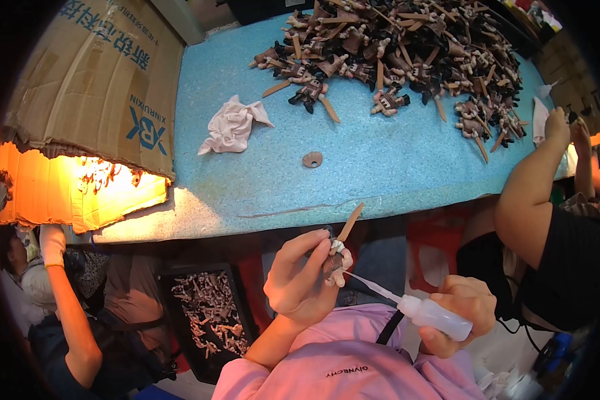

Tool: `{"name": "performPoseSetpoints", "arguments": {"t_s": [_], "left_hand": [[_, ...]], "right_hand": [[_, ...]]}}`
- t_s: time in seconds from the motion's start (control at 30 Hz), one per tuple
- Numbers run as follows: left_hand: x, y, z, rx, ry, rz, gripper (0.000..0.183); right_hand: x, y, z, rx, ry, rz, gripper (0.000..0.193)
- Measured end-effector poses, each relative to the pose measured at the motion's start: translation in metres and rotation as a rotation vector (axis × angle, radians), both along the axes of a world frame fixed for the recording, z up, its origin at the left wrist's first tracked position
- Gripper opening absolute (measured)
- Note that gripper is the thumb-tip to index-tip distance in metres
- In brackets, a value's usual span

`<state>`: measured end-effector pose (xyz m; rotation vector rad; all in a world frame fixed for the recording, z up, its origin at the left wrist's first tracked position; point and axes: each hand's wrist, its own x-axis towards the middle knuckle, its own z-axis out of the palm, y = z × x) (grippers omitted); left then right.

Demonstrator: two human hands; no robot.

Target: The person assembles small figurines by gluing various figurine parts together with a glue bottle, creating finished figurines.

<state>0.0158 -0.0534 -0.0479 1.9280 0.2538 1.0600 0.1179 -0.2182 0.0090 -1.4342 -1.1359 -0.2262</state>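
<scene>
Just past the table's near edge, my left hand [299, 287] pinches a small figurine [334, 265] with a brown body and pale limbs. A flat tan blade-shaped piece [351, 223] sticks up from it. My right hand [472, 301] is wrapped round a translucent white squeeze bottle [441, 316], tilted toward the figurine. Its long thin nozzle [373, 285] ends at the figurine's side; whether the tip touches or stops just short, I cannot tell.
A large heap of similar figurines [407, 57] covers the back of the blue table [260, 180]. A crumpled white cloth [232, 127], a brown disc [312, 159] and a cardboard box [107, 80], lit inside, are also there. Left below stands a black tray [200, 364] of small parts. People sit on both sides.
</scene>
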Motion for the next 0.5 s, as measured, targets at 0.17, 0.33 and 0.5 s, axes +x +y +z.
{"name": "performPoseSetpoints", "arguments": {"t_s": [0.17, 0.33, 0.5], "left_hand": [[-0.0004, 0.0001, 0.0009, 0.005, -0.002, -0.003, 0.031], [0.0004, 0.0, 0.0012, -0.003, -0.012, 0.003, 0.033], [0.0001, -0.0017, 0.0011, -0.011, -0.006, 0.017, 0.034]], "right_hand": [[-0.0016, -0.0039, -0.0025, -0.025, -0.011, 0.01, 0.034], [-0.004, -0.0027, -0.0041, 0.002, -0.023, -0.048, 0.033], [-0.0058, -0.0034, -0.0059, 0.048, -0.007, -0.073, 0.033]]}}
